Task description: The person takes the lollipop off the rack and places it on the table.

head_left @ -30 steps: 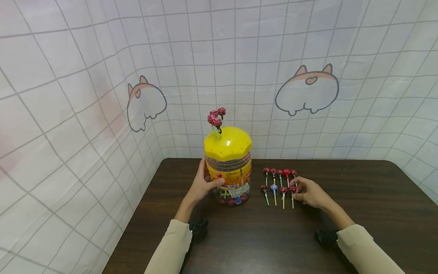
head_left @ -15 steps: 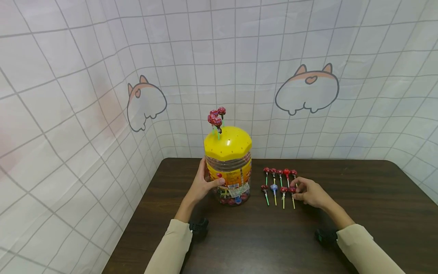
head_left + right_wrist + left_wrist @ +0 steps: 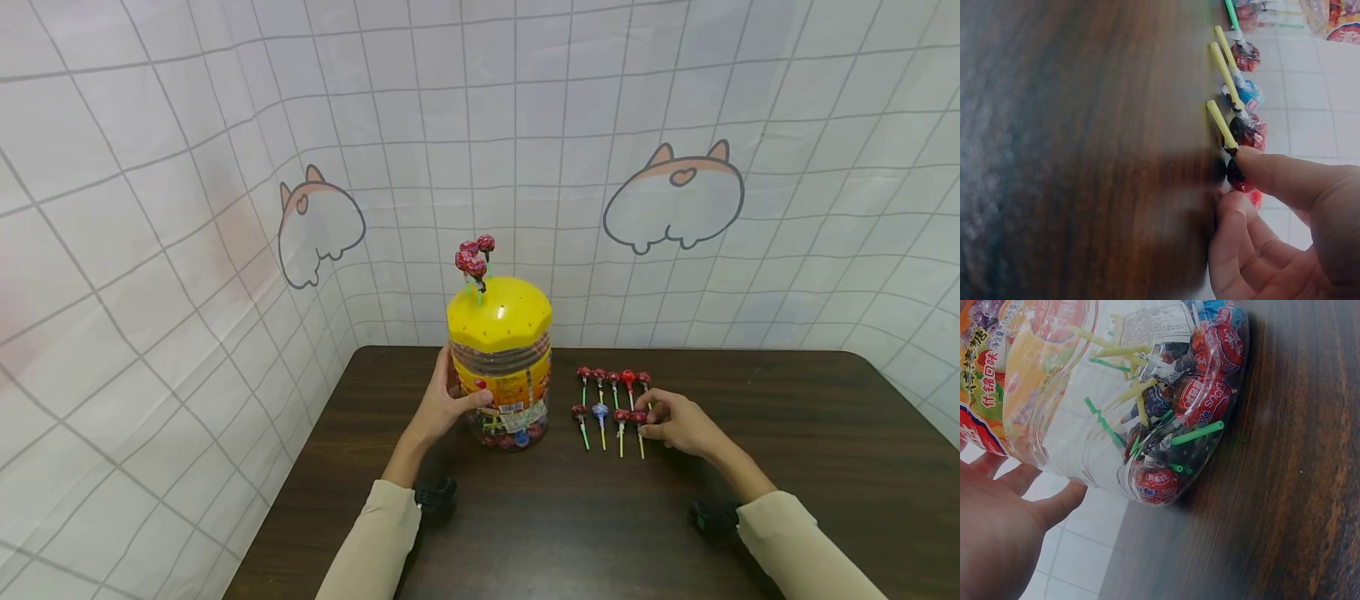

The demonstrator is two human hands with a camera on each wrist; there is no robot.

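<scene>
A clear plastic candy jar [image 3: 510,387] with a yellow lid [image 3: 517,308] stands on the table. My left hand [image 3: 442,404] holds its left side, thumb across the front. Through the jar's wall in the left wrist view, loose lollipops [image 3: 1204,400] show at the bottom. Several red lollipops [image 3: 477,267] stand upright in the lid's left part. Right of the jar, my right hand [image 3: 678,423] pinches the red head of a yellow-stick lollipop [image 3: 1221,125] between thumb and fingers. It is the rightmost of the front row, which includes a blue lollipop [image 3: 600,412].
Behind the front row lies a second row of lollipops [image 3: 613,379], mostly dark red. The dark wooden table [image 3: 540,533] ends at a white gridded curtain [image 3: 525,167]. Small holes dot the yellow lid.
The pinched lollipop's stick has shifted slightly, right and then back left, while its head has moved a little left. My left hand and the jar stay where they were.
</scene>
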